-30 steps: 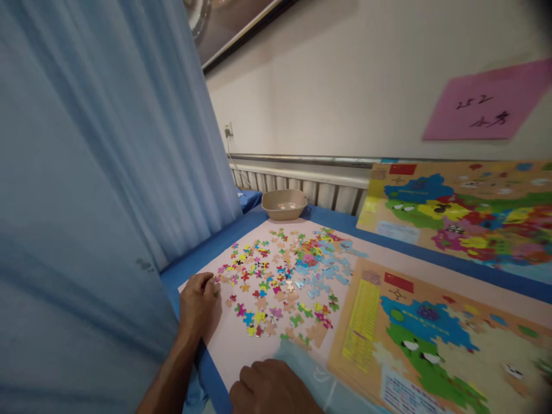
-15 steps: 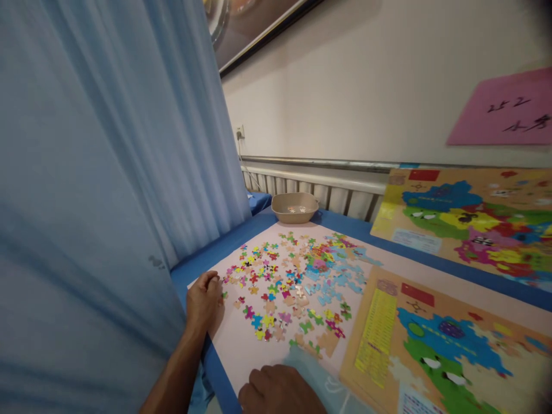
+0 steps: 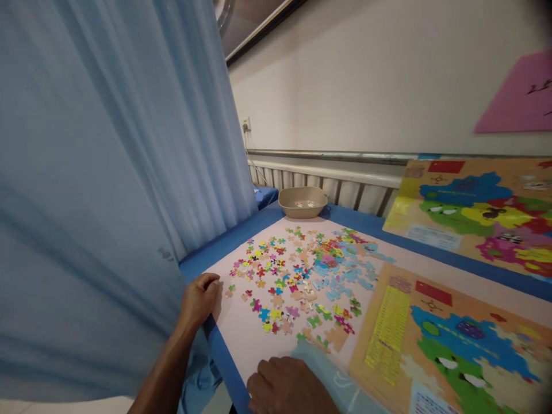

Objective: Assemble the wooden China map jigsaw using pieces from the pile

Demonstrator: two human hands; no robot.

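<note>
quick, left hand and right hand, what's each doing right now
Left hand: curled at the pink mat corner; whether it holds anything cannot be told.
Right hand: closed loosely, resting on the mat, holding nothing visible.

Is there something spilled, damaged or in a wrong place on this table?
Nothing looks damaged. The loose puzzle pieces lie scattered on the pink sheet; a few sit apart in the beige bowl. The left hand rests at the sheet's edge.
</note>
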